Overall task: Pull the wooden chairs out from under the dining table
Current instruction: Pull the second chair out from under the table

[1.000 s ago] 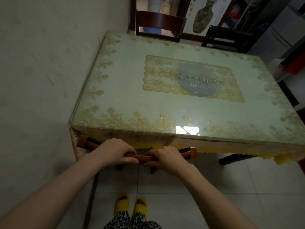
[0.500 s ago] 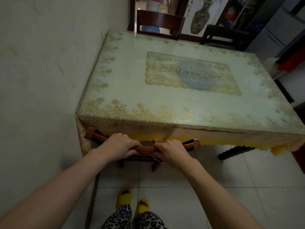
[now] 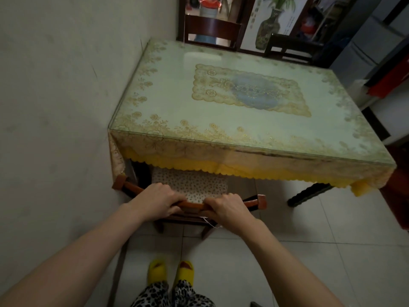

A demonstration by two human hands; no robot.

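A reddish wooden chair (image 3: 256,201) stands at the near end of the dining table (image 3: 232,134), close to the left wall. Its spotted seat cushion (image 3: 190,182) shows partly out from under the yellow cloth fringe. My left hand (image 3: 158,199) and my right hand (image 3: 228,207) both grip the chair's top rail, side by side. Two dark wooden chairs stand at the far end, one on the left (image 3: 211,28) and one on the right (image 3: 287,47), tucked against the table.
A plain wall (image 3: 55,107) runs along the table's left side. A dark table leg (image 3: 307,194) stands on the tiled floor at the right. My feet in yellow slippers (image 3: 170,271) are just behind the chair. Cabinets and a red object (image 3: 389,85) crowd the right.
The chair has slid back toward me out from under the table, so its cushion now shows. Both hands have stayed on the top rail.
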